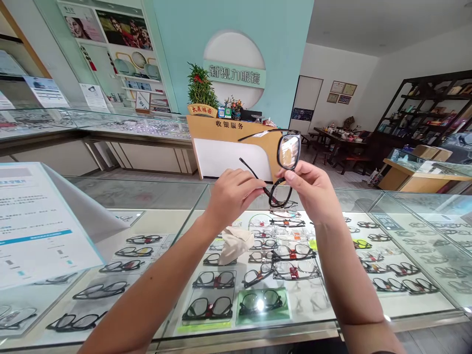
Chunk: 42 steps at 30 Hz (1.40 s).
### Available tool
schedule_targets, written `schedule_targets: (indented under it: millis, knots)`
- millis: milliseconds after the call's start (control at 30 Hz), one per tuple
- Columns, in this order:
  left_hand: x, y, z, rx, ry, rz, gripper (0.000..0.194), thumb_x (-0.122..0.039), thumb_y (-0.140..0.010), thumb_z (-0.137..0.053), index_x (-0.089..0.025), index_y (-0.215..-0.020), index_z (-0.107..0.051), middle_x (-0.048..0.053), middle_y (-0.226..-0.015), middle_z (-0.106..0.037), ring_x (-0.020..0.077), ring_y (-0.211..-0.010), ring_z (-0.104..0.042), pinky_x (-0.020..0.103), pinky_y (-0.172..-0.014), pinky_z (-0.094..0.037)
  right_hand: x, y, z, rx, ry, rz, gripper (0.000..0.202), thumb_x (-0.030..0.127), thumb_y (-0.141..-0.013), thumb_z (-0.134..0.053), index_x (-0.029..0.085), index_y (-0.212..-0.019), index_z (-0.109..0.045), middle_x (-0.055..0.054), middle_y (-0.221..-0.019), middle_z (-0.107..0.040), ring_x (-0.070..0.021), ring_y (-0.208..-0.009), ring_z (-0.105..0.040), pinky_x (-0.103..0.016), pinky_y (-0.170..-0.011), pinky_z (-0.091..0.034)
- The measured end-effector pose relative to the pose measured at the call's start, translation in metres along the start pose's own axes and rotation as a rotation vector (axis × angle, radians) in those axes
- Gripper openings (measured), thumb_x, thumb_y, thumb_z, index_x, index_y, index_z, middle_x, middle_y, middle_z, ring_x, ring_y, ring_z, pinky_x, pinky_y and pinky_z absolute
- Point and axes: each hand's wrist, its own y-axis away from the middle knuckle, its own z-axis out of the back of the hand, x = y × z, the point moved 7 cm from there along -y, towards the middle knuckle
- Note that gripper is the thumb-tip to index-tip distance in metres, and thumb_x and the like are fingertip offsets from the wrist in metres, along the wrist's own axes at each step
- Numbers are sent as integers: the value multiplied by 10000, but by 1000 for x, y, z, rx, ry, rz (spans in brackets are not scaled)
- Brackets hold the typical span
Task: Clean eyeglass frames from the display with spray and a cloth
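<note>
A pair of black-framed glasses [288, 151] is held up above the glass counter, tilted so that one lens sits above the other. My right hand [312, 191] pinches the frame near its bridge, between thumb and fingers. With curled fingers, my left hand [235, 194] grips the temple arm on the lower lens side. The other temple arm sticks out freely to the left, above my left hand. The upper lens shows a bright reflection. Below my hands, a crumpled pale cloth or tissue [236, 244] lies on the counter top.
Under the glass of the display counter [206, 196] lie rows of spectacle frames [209, 308]. A white printed sign [40, 221] stands on the left. Beyond are a cashier desk [228, 147] with a plant [201, 88], and a smaller glass-topped counter [424, 172] at right.
</note>
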Motion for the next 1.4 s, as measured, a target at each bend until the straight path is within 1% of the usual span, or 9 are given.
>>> schedule_targets:
  millis: [133, 300, 400, 567, 700, 900, 1133, 1267, 1400]
  knots:
    - [10, 2, -7, 58, 215, 187, 165, -258, -1080, -635, -203, -990, -761, 7, -798, -727, 176, -750, -626, 338, -732, -432, -5, -4, 6, -143, -134, 28, 288, 493, -808, -960, 266, -821, -784, -22, -982, -824, -187, -977, -734, -351, -968, -596]
    - [22, 8, -19, 229, 499, 530, 167, -324, -1026, -679, -230, -1079, -806, 22, -933, -785, 188, -868, -690, 298, -694, -459, -20, -10, 3, -162, -312, -82, 329, 486, -762, -985, 248, -802, -762, -37, -1032, -835, -172, -885, -755, -323, -875, -643]
    - [44, 17, -21, 123, 524, 670, 219, -317, -996, -670, -243, -1155, -801, 28, -1033, -792, 198, -953, -706, 310, -798, -505, -21, -10, 5, -171, -374, -99, 302, 464, -762, -989, 247, -836, -793, -25, -1036, -841, -147, -845, -757, -282, -831, -656]
    - [114, 72, -38, -205, 285, 1027, 319, -214, -894, -698, -234, -1212, -678, 73, -1183, -708, 226, -1055, -675, 373, -941, -524, -28, -12, 7, -151, -445, -167, 261, 473, -839, -932, 236, -890, -836, -20, -1082, -862, -120, -862, -787, -219, -821, -661]
    - [150, 124, -79, -51, 188, 1260, 524, -277, -870, -776, -243, -1339, -545, 135, -1450, -589, 268, -1357, -593, 425, -1176, -452, -37, -15, 6, -151, -523, -219, 238, 468, -900, -885, 239, -880, -825, -23, -1057, -878, -148, -907, -816, -256, -852, -680]
    - [167, 179, -122, 151, 245, 1456, 513, -312, -816, -835, -227, -1246, -569, 154, -1334, -673, 358, -1302, -654, 462, -1039, -508, -44, -17, 3, -195, -640, -313, 225, 436, -962, -842, 222, -905, -797, -23, -1015, -889, -146, -922, -835, -247, -881, -686]
    - [173, 213, -150, 272, 396, 1534, 391, -307, -981, -778, -181, -1331, -657, 89, -1244, -752, 247, -1087, -741, 406, -932, -613, -56, -19, 2, -215, -733, -394, 211, 400, -1015, -773, 204, -939, -790, -33, -948, -882, -146, -860, -833, -252, -862, -693]
    - [172, 222, -157, 249, 458, 1563, 444, -426, -1059, -714, -167, -1416, -664, 135, -1407, -689, 271, -1199, -718, 503, -1009, -646, -59, -19, 3, -190, -719, -386, 184, 359, -1021, -732, 196, -978, -807, -39, -980, -882, -139, -860, -824, -254, -908, -681]
    - [169, 206, -148, 110, 561, 1533, 252, -311, -959, -760, -197, -1169, -677, 61, -1107, -711, 201, -977, -699, 376, -877, -634, -58, -20, 2, -159, -599, -332, 162, 393, -963, -796, 234, -935, -801, -22, -1053, -880, -154, -880, -816, -276, -899, -676]
